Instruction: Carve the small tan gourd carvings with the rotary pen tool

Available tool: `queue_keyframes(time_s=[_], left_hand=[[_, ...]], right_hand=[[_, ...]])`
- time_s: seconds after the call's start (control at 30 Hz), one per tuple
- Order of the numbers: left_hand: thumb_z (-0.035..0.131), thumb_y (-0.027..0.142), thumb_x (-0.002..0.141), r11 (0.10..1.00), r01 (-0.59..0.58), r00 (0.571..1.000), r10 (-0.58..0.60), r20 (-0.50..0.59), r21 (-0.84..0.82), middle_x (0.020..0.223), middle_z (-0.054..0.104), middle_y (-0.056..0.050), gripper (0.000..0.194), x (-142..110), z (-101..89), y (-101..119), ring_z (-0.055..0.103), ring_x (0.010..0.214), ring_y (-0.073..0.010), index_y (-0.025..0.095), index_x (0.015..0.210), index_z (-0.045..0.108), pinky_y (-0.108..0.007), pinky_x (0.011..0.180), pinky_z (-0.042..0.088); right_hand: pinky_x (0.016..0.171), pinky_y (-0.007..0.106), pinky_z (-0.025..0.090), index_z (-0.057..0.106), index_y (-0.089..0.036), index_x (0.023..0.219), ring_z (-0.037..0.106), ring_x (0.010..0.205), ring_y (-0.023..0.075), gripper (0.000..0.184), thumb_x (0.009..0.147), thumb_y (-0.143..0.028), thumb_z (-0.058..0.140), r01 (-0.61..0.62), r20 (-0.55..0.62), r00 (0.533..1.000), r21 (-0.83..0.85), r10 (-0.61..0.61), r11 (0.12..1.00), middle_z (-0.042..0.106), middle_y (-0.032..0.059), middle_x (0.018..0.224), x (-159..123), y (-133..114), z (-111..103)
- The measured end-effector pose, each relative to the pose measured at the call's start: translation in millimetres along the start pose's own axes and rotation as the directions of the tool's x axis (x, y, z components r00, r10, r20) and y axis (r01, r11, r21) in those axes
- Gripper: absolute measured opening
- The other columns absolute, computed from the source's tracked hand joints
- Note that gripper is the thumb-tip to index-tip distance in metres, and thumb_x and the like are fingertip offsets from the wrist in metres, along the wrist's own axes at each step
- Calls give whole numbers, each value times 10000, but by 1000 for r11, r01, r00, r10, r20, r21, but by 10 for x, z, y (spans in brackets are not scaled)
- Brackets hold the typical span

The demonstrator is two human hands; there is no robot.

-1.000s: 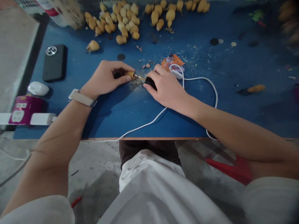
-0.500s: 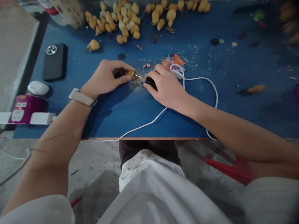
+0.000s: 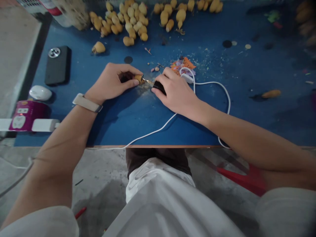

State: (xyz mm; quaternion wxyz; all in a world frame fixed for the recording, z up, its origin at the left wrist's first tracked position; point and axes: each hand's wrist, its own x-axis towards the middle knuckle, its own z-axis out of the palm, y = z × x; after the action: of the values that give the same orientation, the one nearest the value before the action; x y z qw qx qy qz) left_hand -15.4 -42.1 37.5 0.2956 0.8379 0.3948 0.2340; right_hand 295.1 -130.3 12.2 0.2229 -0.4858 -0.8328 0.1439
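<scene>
- Small tan gourd [image 3: 138, 78], apparently dried, gripped closed in the left hand [image 3: 111, 82].
- Right hand [image 3: 174, 93] curled firmly around a black corded engraving pen [image 3: 159, 87], its thin bit touching the gourd.
- Blue surface [image 3: 123, 126] beneath both.

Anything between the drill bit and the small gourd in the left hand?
Nothing visible: the bit of the black rotary tool in the right hand reaches the small gourd held in the left hand.
</scene>
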Motion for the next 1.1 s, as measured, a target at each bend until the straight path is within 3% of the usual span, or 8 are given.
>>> queue_keyframes(time_s=[0.27, 0.53, 0.9, 1.1], left_hand=[[895, 634, 1114, 998, -61, 998, 61, -11, 6, 1266, 972, -159, 583, -4, 15, -29, 869, 1059, -304, 183, 1472, 985, -499, 1018, 736], [956, 840, 1070, 998, -50, 999, 50, 1, -49, 1223, 968, -75, 641, 50, 9, -138, 777, 980, -275, 305, 1421, 979, -586, 982, 701], [958, 895, 1040, 998, -21, 1000, 22, 9, -60, 1233, 962, -80, 704, 51, 4, -98, 765, 986, -269, 296, 1410, 973, -604, 1005, 689], [934, 883, 1070, 999, -34, 999, 34, 2, -42, 1225, 965, -86, 692, 40, 3, -69, 762, 978, -263, 285, 1417, 973, -579, 981, 694]], right_hand=[[1312, 721, 657, 746, -214, 1605, 777, 1488, 469, 401, 1344, -497, 632, -16, -1, 1000, 4, 16, 1000, 686, 216, 1616, 14, -20, -2], [1272, 715, 678, 759, -224, 1588, 790, 1463, 474, 396, 1348, -485, 584, -43, 15, 999, 9, 43, 999, 697, 229, 1607, 16, -115, -73], [1277, 763, 664, 768, -227, 1561, 780, 1451, 494, 413, 1346, -511, 559, -49, 13, 999, 16, 49, 999, 692, 226, 1562, 15, -97, -73], [1288, 724, 671, 757, -230, 1576, 778, 1461, 474, 404, 1339, -518, 603, -35, -9, 999, 12, 36, 999, 706, 214, 1548, 15, -83, -56]])
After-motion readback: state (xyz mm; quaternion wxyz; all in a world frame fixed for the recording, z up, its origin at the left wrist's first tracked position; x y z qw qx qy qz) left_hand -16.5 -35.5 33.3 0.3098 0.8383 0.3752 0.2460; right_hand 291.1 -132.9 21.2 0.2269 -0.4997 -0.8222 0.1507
